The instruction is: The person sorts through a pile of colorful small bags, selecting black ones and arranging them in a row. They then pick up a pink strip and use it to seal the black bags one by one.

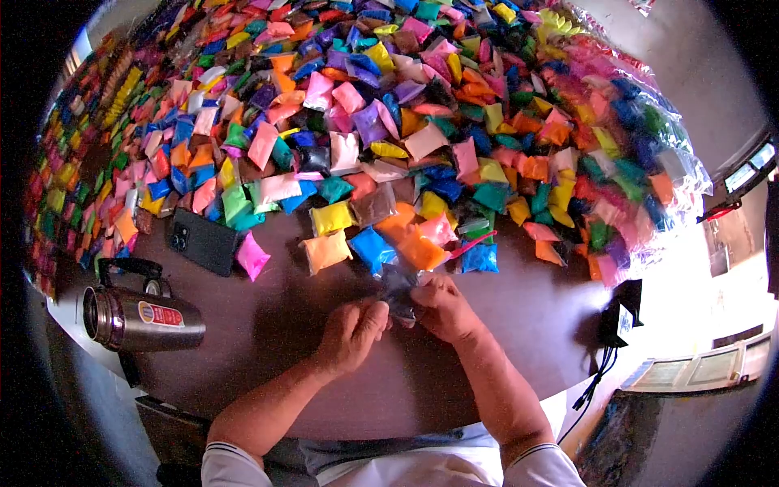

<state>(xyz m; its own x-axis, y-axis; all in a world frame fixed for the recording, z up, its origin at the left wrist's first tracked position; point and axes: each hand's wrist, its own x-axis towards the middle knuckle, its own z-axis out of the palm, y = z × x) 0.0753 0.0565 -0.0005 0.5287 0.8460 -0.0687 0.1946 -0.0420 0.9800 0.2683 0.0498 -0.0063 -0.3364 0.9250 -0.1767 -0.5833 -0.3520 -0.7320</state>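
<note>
Between my hands is a small see-through plastic bag (pixel 398 294) that looks dark against the table. My left hand (pixel 350 334) is closed at its near left edge, thumb against fingers. On the other side my right hand (pixel 445 308) pinches the bag's right edge. Just beyond the fingers lie a blue packet (pixel 373 248), an orange packet (pixel 423 247) and a light orange packet (pixel 328 252). A thin pink-red stick (pixel 473 244) rests beside the orange packet. What the bag holds, if anything, I cannot make out.
A large heap of colourful packets (pixel 349 97) covers the far part of the brown table (pixel 268 341). At the left are a steel flask (pixel 154 320) on its side, a dark phone (pixel 203 242) and a pink packet (pixel 252 257). A black device (pixel 621 316) with cables stands at the right edge.
</note>
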